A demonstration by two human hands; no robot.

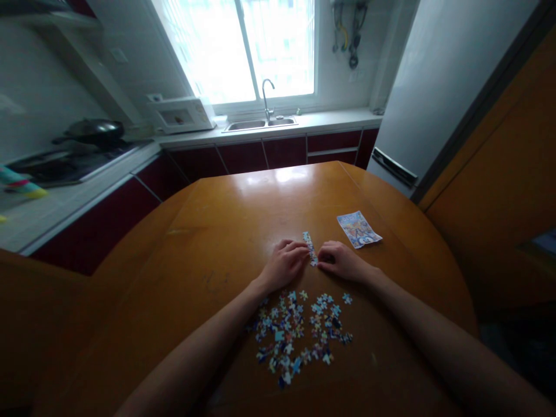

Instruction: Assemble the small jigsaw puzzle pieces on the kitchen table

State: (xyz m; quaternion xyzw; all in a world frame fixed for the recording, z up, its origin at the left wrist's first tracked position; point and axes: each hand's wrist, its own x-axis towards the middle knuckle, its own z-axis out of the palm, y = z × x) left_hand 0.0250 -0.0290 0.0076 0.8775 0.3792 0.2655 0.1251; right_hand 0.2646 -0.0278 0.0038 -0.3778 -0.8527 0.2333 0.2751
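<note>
A narrow strip of joined jigsaw puzzle pieces (309, 244) lies on the wooden table between my two hands. From its left, my left hand (286, 263) reaches in with fingers stretched out, their tips touching the strip's edge. Close to the lower right end of the strip is my right hand (341, 260), its fingers bent and a gap showing between thumb and forefinger. I see nothing held in either hand. Nearer to me, a loose heap of many jigsaw pieces (289, 315) is spread between my forearms, mostly light blue, white and dark blue.
A printed picture sheet (358, 229) lies right of my right hand. The rounded wooden table (208, 231) fills the foreground. Beyond it stand a counter with a sink (245, 125), a microwave (182, 114), a stove with a pan (93, 130), and a fridge (430, 81).
</note>
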